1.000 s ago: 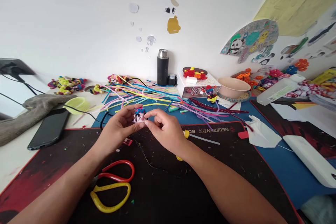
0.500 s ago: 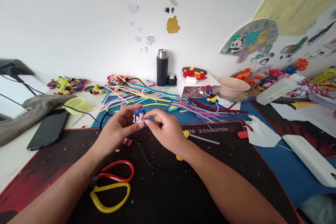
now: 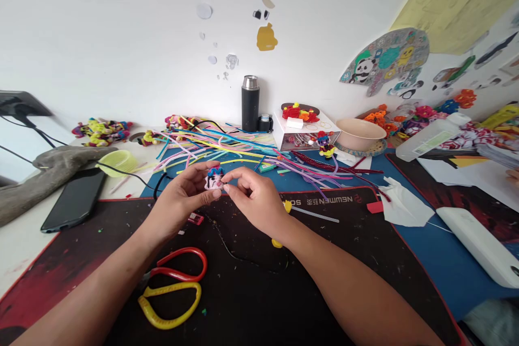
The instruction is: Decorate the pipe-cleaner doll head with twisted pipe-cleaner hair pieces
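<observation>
A small fuzzy pipe-cleaner doll head [image 3: 213, 179], with a pale pink face, dark marks and a blue and red top, is held above the back part of the dark mat. My left hand [image 3: 184, 192] grips it from the left, thumb below and fingers behind. From the right, my right hand [image 3: 255, 194] pinches at the edge of the face with thumb and forefinger; the exact pinch point is too small to see. Scissors [image 3: 178, 286] with one red and one yellow handle lie below my left wrist. Yellow fuzzy pieces [image 3: 287, 206] show beside my right wrist.
Many coloured pipe cleaners [image 3: 227, 146] spread behind my hands. Behind them stand a black thermos [image 3: 250, 108], a white box [image 3: 284, 135] and a beige bowl [image 3: 360, 132]. A phone [image 3: 75, 200] lies left; a white device [image 3: 478, 246] and a tissue [image 3: 405, 208] lie right.
Almost nothing differs. Both hands keep their hold on the doll head, and it has shifted only very slightly. At the far right edge, part of another person's hand over papers has moved a little.
</observation>
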### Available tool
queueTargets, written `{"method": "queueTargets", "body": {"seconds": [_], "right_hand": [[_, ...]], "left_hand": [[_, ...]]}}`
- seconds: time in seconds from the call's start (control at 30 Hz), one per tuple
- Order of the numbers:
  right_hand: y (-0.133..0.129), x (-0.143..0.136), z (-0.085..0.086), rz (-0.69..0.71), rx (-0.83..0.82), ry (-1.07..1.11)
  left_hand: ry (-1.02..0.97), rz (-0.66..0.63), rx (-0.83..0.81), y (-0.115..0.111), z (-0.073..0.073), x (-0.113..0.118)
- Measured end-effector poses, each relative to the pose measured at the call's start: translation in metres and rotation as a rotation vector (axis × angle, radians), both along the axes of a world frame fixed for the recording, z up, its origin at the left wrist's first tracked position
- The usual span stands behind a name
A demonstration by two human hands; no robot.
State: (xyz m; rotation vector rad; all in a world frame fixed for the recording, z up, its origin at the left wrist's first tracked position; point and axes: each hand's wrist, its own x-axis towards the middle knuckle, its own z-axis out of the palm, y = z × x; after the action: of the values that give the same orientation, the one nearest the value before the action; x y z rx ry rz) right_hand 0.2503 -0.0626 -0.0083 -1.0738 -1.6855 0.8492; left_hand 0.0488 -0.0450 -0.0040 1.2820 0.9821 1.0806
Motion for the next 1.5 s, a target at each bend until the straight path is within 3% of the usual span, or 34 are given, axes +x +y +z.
{"method": "queueTargets", "body": {"seconds": [0.63,1.5], "right_hand": [[-0.0011,-0.0002,0.0007,0.011,-0.006,-0.002],[-0.0015,0.0003,0.0024,0.010,-0.013,-0.012]], "left_hand": [[-0.126,0.009,-0.084,-0.0023,0.0050,0.0067],[-0.114,0.002,-0.100,-0.0019,0.0007,0.0051]]}}
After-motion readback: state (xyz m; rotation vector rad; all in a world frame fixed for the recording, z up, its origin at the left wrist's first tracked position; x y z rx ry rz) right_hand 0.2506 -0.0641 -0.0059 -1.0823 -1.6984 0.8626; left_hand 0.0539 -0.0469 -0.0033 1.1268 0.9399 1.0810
